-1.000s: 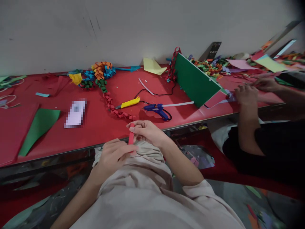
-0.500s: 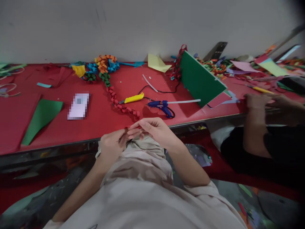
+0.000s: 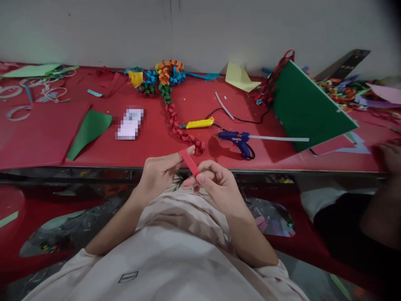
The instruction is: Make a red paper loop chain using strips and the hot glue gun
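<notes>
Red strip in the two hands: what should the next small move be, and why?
Probably curl the red strip by easing its two ends toward each other. It looks nearly straight, running from the fingertips of the left hand to the thumb of the right hand, while the paper chain just beyond is made of closed loops.

Strip point(image 3: 189, 163) in grip is matt paper; chain point(image 3: 179, 133) just beyond, paper too; glue gun point(image 3: 239, 142), right of grip, smooth plastic.
</notes>
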